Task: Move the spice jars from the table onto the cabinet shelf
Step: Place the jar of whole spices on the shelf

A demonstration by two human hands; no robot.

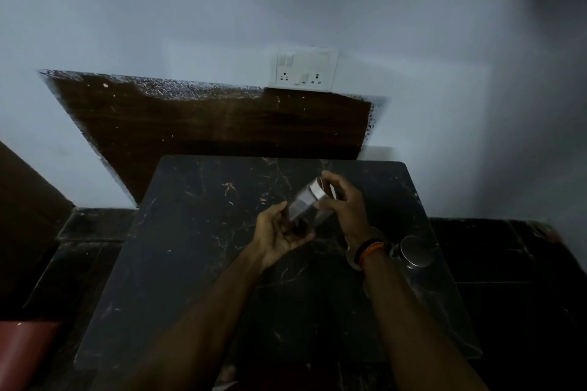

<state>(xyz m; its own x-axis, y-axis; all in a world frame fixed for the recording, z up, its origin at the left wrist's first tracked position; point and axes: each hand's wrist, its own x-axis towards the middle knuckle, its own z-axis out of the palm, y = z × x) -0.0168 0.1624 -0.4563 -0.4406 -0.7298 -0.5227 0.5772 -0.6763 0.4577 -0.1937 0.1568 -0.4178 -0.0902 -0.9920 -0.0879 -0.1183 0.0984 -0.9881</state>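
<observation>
head view showed a clear spice jar tilted above the dark worktop, the right hand pinching its metal lid end and the left hand cupped under its base. it looked rigid, smooth and probably breakable, so gripping the body seemed safer than the lid. another jar stood by the right wrist. the room was dim, with a switch plate on the wall; no cabinet shelf showed.

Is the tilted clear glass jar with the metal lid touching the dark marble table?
Apart. The head view shows the jar held above the table between both hands.
</observation>
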